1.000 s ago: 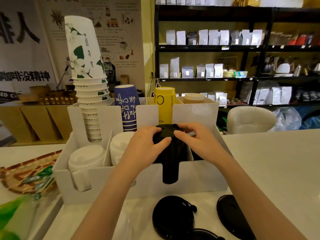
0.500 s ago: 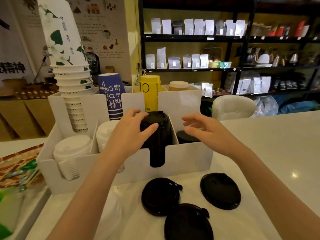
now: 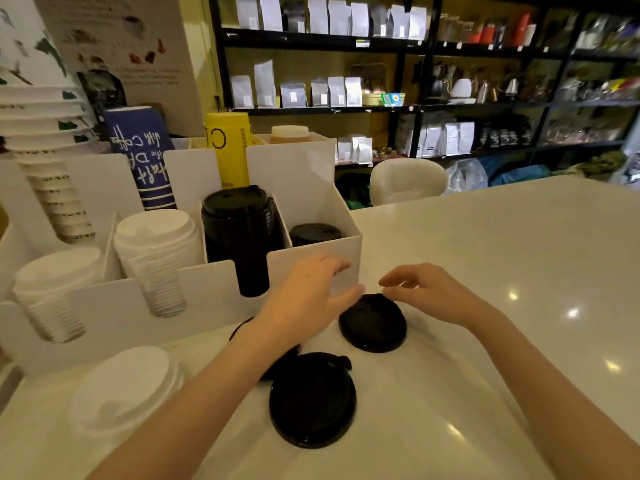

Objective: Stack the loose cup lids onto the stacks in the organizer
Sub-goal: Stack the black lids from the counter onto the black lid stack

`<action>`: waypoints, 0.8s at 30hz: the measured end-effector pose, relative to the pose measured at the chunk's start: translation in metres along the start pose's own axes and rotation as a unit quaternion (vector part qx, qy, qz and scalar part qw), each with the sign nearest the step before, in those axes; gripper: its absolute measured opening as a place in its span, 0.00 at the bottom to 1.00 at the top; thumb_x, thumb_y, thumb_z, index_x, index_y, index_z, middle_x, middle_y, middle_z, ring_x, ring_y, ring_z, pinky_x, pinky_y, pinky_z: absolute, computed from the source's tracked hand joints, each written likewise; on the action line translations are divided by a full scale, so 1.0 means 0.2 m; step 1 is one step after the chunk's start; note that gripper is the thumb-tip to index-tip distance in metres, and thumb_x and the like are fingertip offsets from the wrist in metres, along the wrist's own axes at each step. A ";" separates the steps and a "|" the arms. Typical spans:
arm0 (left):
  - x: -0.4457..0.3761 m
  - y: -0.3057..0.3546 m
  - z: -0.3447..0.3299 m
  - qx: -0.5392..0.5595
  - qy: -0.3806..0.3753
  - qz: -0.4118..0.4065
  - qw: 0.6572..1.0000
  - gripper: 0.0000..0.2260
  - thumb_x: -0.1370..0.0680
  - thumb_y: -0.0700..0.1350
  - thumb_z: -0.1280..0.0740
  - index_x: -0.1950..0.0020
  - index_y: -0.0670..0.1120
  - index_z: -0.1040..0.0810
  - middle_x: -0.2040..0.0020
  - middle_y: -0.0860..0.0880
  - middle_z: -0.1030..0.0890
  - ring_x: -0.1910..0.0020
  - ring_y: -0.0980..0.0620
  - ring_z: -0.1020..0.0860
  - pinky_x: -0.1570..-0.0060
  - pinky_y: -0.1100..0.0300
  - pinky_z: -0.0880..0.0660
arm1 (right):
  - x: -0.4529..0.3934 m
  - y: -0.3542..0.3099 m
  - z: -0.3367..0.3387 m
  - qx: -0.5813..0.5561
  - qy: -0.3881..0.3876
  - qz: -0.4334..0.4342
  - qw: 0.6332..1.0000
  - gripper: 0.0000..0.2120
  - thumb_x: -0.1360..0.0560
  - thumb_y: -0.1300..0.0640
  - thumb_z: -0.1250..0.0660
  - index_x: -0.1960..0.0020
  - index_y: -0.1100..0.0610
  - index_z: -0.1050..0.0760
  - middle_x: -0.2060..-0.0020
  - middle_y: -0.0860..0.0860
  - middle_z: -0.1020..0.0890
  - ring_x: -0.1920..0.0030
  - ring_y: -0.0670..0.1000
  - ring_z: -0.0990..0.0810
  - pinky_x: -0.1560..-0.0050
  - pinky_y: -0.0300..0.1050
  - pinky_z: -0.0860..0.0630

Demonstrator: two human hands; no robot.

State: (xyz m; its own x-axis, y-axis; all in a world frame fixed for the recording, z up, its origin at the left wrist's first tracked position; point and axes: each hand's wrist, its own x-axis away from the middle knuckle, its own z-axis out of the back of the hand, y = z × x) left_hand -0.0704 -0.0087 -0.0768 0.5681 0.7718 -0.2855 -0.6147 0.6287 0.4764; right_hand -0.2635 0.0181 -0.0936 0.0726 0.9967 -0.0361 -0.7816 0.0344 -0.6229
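Observation:
A white organizer [image 3: 311, 268] on the counter holds a tall stack of black lids [image 3: 239, 230], a short black stack [image 3: 315, 233] to its right and two white lid stacks [image 3: 159, 251] to its left. Three loose black lids lie in front: one [image 3: 372, 323] between my hands, one [image 3: 311, 400] nearer me, one [image 3: 277, 365] mostly hidden under my left forearm. A loose white lid pile [image 3: 124, 389] sits at the near left. My left hand [image 3: 311, 296] and my right hand [image 3: 429, 292] hover just above the far black lid, fingers apart, holding nothing.
Paper cup stacks, white [image 3: 48, 150], blue [image 3: 145, 157] and yellow [image 3: 230, 150], stand in the organizer's back row. The white counter [image 3: 502, 271] stretches to the right. A white chair back [image 3: 408, 180] and dark shelves of bags [image 3: 346, 88] lie beyond.
Both hands left the tall black lid stack and came down toward me to the loose black lid on the counter. The camera tilted downward.

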 end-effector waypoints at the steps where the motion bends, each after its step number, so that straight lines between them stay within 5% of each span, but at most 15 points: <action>1: 0.00 0.00 -0.05 -0.002 -0.035 0.017 0.999 0.24 0.27 0.57 0.39 0.33 0.51 0.35 0.33 0.51 0.29 0.36 0.53 0.31 0.39 0.59 0.34 | 0.00 0.01 0.00 0.008 -0.008 -0.006 1.000 0.13 0.27 0.52 0.36 0.44 0.54 0.23 0.45 0.52 0.19 0.50 0.49 0.23 0.51 0.39 0.30; 9: 0.04 -0.02 -0.25 -0.038 -0.131 0.064 0.989 0.32 0.34 0.63 0.34 0.35 0.49 0.34 0.39 0.48 0.26 0.44 0.50 0.28 0.44 0.53 0.27 | 0.01 0.03 -0.01 0.034 -0.030 -0.001 0.999 0.14 0.27 0.54 0.36 0.42 0.55 0.24 0.45 0.52 0.19 0.53 0.47 0.25 0.53 0.39 0.31; 13: 0.04 -0.01 -0.26 -0.054 -0.113 0.055 0.991 0.31 0.32 0.59 0.33 0.34 0.48 0.36 0.37 0.48 0.28 0.41 0.49 0.29 0.42 0.54 0.29 | 0.01 0.03 -0.02 0.035 -0.038 0.012 0.999 0.13 0.26 0.57 0.38 0.44 0.55 0.23 0.46 0.53 0.19 0.55 0.47 0.25 0.60 0.32 0.32; 19: 0.03 0.00 -0.20 0.012 -0.085 0.051 0.995 0.29 0.35 0.57 0.29 0.37 0.50 0.31 0.41 0.49 0.24 0.45 0.51 0.27 0.45 0.56 0.27 | 0.03 0.00 0.00 -0.001 0.000 0.010 1.000 0.14 0.27 0.63 0.42 0.45 0.55 0.22 0.47 0.54 0.18 0.51 0.51 0.22 0.50 0.40 0.29; 24: 0.01 0.03 -0.05 0.082 -0.015 0.035 0.996 0.29 0.36 0.54 0.26 0.38 0.50 0.28 0.44 0.51 0.21 0.50 0.58 0.28 0.58 0.71 0.32 | 0.04 -0.13 0.07 -0.049 0.071 0.053 0.995 0.15 0.27 0.65 0.43 0.47 0.57 0.21 0.49 0.55 0.18 0.48 0.52 0.23 0.49 0.40 0.29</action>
State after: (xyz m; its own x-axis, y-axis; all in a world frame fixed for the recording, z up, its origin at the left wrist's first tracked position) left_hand -0.0782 -0.0011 -0.0824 0.5438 0.8091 -0.2228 -0.5574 0.5467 0.6248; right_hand -0.2514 0.0264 -0.0668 0.0848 0.9737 -0.2114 -0.7263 -0.0849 -0.6821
